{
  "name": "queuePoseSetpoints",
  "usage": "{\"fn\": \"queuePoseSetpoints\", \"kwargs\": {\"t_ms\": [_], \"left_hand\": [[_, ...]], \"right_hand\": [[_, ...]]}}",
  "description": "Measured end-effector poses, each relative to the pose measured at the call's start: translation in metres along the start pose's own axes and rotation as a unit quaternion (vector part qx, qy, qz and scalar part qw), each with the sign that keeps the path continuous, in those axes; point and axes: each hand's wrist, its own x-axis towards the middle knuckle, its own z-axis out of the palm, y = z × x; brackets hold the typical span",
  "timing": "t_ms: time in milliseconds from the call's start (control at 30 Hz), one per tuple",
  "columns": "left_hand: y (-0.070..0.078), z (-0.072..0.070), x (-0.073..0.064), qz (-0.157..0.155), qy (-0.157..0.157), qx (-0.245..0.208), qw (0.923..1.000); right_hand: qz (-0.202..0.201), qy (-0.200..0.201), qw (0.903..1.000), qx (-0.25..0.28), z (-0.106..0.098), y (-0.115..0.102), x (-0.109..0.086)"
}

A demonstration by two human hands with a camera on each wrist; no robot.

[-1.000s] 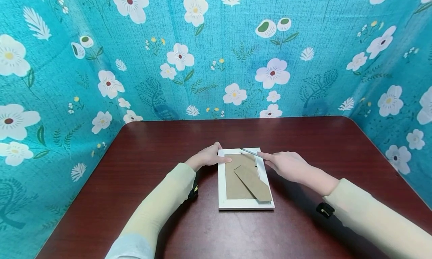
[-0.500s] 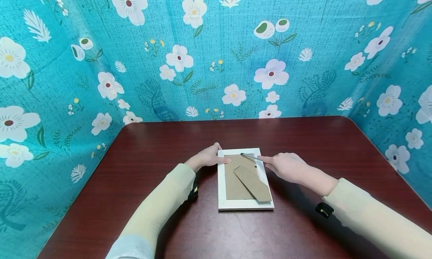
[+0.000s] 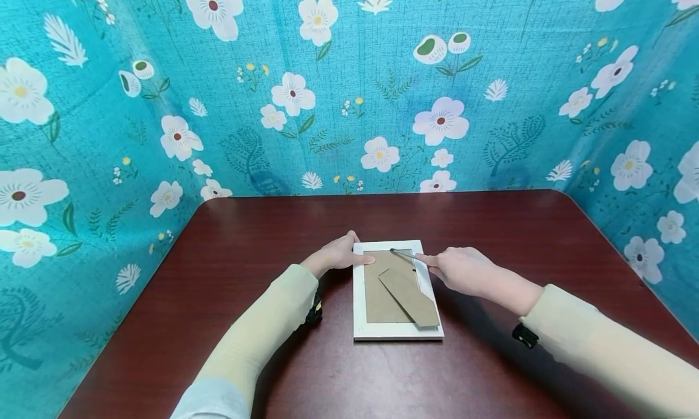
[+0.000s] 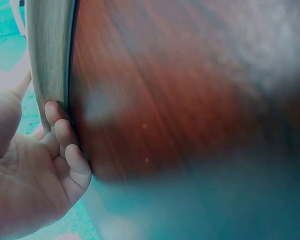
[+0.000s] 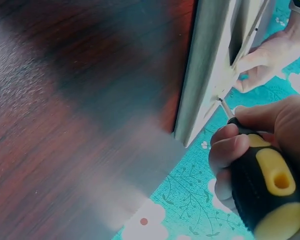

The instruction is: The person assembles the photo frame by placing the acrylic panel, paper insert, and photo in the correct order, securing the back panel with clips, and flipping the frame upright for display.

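A white picture frame (image 3: 358, 298) lies face down on the table, its brown backing board (image 3: 377, 307) showing. The cardboard stand (image 3: 411, 298) slants across that board. My left hand (image 3: 340, 252) grips the frame's upper left side, thumb over the backing; in the left wrist view its fingers curl against the frame's side edge (image 4: 49, 60). In my right hand (image 3: 464, 268) is a screwdriver with a black and yellow handle (image 5: 270, 185). Its thin shaft (image 3: 405, 253) reaches over the frame's upper right part, the tip near the top edge of the backing.
The dark red wooden table (image 3: 262, 225) stretches out on all sides of the frame. Behind it and at both sides hangs a turquoise flowered cloth (image 3: 338, 61). A small black device (image 3: 526, 335) sits at the right wrist.
From one second to half a second ago, the screwdriver tip shifted slightly down from the frame's top edge onto the backing. Since then little has moved; the left hand keeps its hold.
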Motion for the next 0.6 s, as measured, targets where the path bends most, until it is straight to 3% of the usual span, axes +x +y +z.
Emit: {"fn": "queuePoseSetpoints", "kwargs": {"t_ms": [333, 600], "left_hand": [[0.002, 0.003, 0.001, -0.013, 0.013, -0.003, 0.9998], [0.003, 0.003, 0.001, -0.013, 0.013, 0.007, 0.9998]], "right_hand": [[0.008, -0.015, 0.9999, 0.0, 0.006, -0.003, -0.003], [-0.008, 0.008, 0.9987, -0.051, 0.015, -0.007, -0.008]]}}
